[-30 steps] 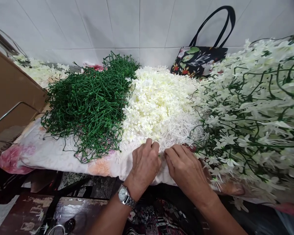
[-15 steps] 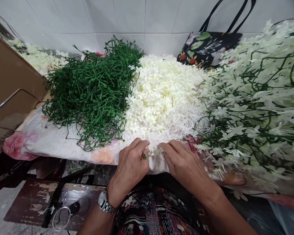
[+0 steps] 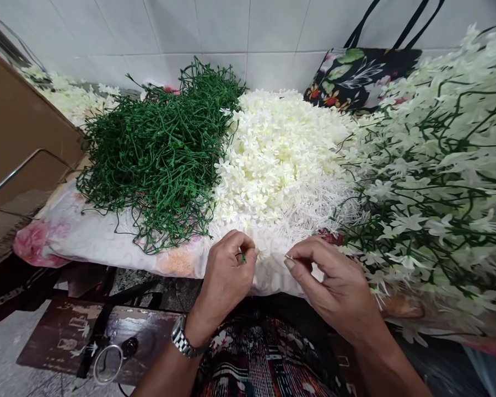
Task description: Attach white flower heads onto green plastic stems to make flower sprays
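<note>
My left hand (image 3: 227,275), a watch on its wrist, is closed in a pinch over the cloth's front edge. A bit of green plastic stem (image 3: 241,258) shows inside its curled fingers; the rest is hidden. Across a small gap, my right hand (image 3: 339,289) pinches a thin white piece (image 3: 288,256) between thumb and forefinger, perhaps a flower stamen. Just beyond my hands lie a heap of loose white artificial blossoms (image 3: 273,154) and a pile of thin white stamens (image 3: 328,201). A tangle of green plastic stems (image 3: 152,149) lies beyond my left hand.
Stemmed white flowers (image 3: 434,220) are heaped high on the right. Patterned cloth (image 3: 119,245) covers the work surface. A black floral bag (image 3: 355,80) leans against the tiled wall. At the left stands a cardboard box (image 3: 20,121); below it is a brown wooden bench (image 3: 58,336).
My hands have moved apart, the right one drawing back to the right with a thin white piece in its fingertips. My left hand still pinches the green stem. The whole view has shifted slightly.
</note>
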A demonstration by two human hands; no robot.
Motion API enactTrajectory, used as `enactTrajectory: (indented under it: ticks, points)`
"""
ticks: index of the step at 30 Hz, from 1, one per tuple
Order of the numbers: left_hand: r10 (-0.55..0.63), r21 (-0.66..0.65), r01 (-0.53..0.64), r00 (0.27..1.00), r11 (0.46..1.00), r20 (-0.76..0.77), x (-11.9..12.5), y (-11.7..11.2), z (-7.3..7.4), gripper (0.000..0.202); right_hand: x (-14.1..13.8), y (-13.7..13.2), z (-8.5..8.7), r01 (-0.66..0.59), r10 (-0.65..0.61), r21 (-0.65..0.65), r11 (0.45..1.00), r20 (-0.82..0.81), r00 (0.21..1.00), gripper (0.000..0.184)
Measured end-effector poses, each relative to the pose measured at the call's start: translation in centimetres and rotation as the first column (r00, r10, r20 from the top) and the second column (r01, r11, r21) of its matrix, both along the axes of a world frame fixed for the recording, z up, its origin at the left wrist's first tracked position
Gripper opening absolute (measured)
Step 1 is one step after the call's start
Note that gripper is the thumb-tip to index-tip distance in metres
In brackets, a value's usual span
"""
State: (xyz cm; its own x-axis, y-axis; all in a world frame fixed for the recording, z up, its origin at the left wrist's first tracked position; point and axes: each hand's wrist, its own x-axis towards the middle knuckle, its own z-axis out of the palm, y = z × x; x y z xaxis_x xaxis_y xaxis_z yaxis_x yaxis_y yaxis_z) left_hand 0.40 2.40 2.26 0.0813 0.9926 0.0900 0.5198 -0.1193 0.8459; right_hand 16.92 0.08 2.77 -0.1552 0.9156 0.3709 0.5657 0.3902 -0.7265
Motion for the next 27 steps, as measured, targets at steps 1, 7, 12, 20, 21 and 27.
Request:
enactTrajectory:
  ticks: [1,7,12,20,21,27]
  points:
    - [0.036,-0.027,-0.034,0.997,0.999,0.065,0.0,0.0,0.2,0.015,-0.2,-0.1,0.2,0.015,-0.019,-0.036,0.999,-0.092,0.996,0.008]
    - [0.192,-0.162,-0.146,0.926,0.976,0.324,0.7,-0.4,0.9,0.012,-2.1,-0.7,-0.1,0.003,-0.046,-0.120,0.993,-0.356,0.933,0.007]
    - [0.209,-0.242,-0.098,0.847,0.965,0.489,0.7,-1.1,0.3,0.012,-2.8,0.0,-1.3,0.049,-0.031,0.073,0.996,-0.222,0.975,0.010]
    - [0.257,-0.297,-0.096,0.780,0.950,0.571,0.7,-1.4,-0.2,0.012,-2.8,0.6,-1.2,0.090,-0.076,0.225,0.970,-0.072,0.995,0.012]
    - [0.261,-0.301,-0.095,0.774,0.949,0.577,0.8,-1.4,-0.2,0.012,-2.8,0.6,-1.2,0.093,-0.081,0.245,0.965,-0.061,0.995,0.013]
    - [0.243,-0.297,-0.072,0.769,0.952,0.592,0.8,-1.4,-0.7,0.010,-3.1,0.7,-1.4,0.072,-0.070,0.287,0.955,-0.016,0.997,0.014]
